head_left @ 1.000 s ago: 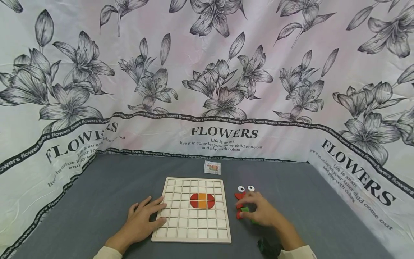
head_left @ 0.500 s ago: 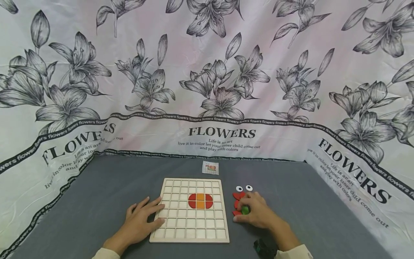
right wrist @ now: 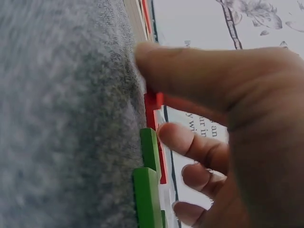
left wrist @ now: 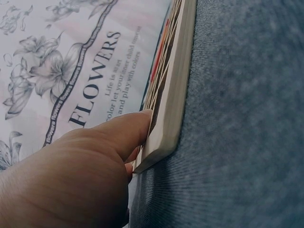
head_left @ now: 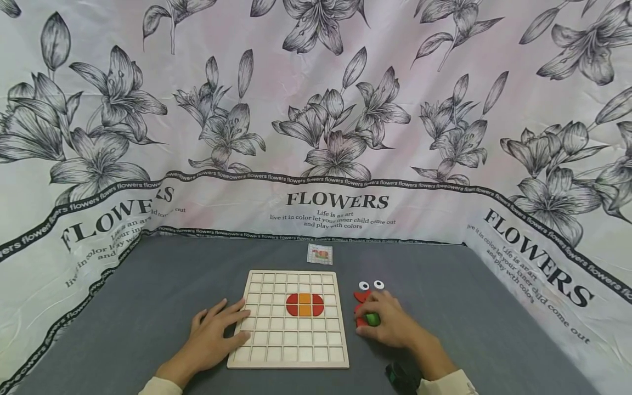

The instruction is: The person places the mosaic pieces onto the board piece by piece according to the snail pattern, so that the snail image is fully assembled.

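Observation:
My left hand (head_left: 212, 336) rests at the left edge of a wooden grid board (head_left: 276, 348), fingers spread and relaxed. Its thumb lies along the board's rim (left wrist: 173, 109) in the left wrist view. On the grid, red rounded pieces (head_left: 292, 305) flank orange square pieces (head_left: 305, 305). To the right of the board, my right hand (head_left: 390, 321) pinches a small red piece (right wrist: 153, 101) between thumb and forefinger, its other fingers loosely curled. Beneath that hand lie green pieces (head_left: 372, 319), partly covered, and another red piece (head_left: 361, 297) shows just beyond the fingers.
Two white eye discs (head_left: 378, 285) lie beyond the right hand. A small picture card (head_left: 320, 254) sits behind the board on the grey cloth (head_left: 197, 269). A dark object (head_left: 401, 378) is by the right wrist. Flower-printed fabric (head_left: 340, 206) hangs around the table.
My right hand has moved slightly left and nearer, and its thumb and forefinger have come together on a red piece. The left hand stays at the board's edge. The head view has shifted a little.

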{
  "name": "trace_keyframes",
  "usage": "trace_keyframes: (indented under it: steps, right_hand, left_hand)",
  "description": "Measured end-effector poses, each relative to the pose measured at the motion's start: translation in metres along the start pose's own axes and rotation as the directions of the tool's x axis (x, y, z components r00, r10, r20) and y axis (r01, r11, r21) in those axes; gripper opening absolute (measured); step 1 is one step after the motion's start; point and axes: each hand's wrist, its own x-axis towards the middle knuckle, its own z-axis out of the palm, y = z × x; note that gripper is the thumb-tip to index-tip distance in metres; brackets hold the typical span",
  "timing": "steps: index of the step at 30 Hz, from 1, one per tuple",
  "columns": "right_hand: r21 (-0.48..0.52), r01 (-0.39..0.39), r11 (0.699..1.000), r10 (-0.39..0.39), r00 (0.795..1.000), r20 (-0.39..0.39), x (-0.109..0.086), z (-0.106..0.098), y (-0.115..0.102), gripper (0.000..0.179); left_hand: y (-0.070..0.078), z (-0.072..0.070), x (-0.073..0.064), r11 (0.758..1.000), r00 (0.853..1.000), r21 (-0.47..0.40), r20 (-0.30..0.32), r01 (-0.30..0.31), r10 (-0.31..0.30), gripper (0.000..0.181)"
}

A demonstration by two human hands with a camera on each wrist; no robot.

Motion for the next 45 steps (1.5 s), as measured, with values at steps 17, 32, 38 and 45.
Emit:
trace_keyframes:
  steps: [17, 32, 38, 45]
  right_hand:
    - [0.053, 0.233, 0.971, -0.217, 0.952, -0.217, 0.021, 0.002, -0.045, 0.018]
    - [0.103, 0.146, 0.984, -0.137, 0.986, -0.092, 0.045, 0.027, -0.071, 0.01]
    - [0.075, 0.106, 0.991, -0.103, 0.994, -0.046, 0.046, 0.034, -0.068, 0.01]
    - [0.051, 0.092, 0.994, -0.091, 0.996, -0.022, 0.045, 0.043, -0.063, 0.02]
  left_hand:
    - [0.0, -0.001, -0.001, 1.0, 1.0, -0.017, 0.004, 0.005, -0.005, 0.049]
    - [0.002, -0.001, 0.0, 0.999, 1.0, -0.035, 0.009, 0.006, -0.005, 0.048]
    - [0.002, -0.001, 0.001, 1.0, 1.0, -0.029, 0.009, -0.003, 0.003, 0.048]
    - [-0.001, 0.0, 0.0, 0.999, 1.0, -0.033, 0.001, 0.001, -0.001, 0.048]
